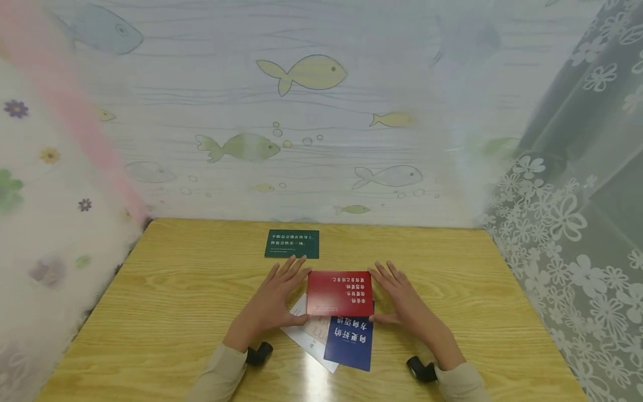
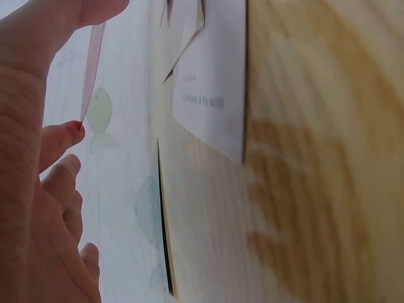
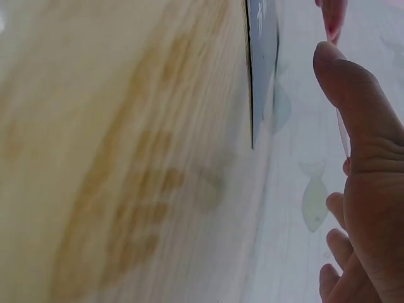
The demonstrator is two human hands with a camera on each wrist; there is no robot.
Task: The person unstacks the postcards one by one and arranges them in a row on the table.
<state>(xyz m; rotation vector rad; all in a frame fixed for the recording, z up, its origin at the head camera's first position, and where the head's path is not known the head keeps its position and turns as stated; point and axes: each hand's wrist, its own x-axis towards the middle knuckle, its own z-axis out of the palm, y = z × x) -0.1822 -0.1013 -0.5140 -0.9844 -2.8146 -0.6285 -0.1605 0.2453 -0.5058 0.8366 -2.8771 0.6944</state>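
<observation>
A red card with white printed characters, upside down in the head view, is held up off the table by both hands. My left hand pinches its left corners between thumb and index finger, the other fingers spread. On the opposite side, my right hand grips the right corners the same way. Both wrist views show the card nearly edge-on, above the tabletop. Beneath it lie a blue card with white characters and a white card, overlapping. Farther back, a dark green card lies flat beyond the left fingertips.
The cards lie on a yellow wood-grain table. A pale fish-patterned curtain hangs behind it, with a flowered cloth at left and white floral lace at right. Black wrist-worn devices sit at both wrists.
</observation>
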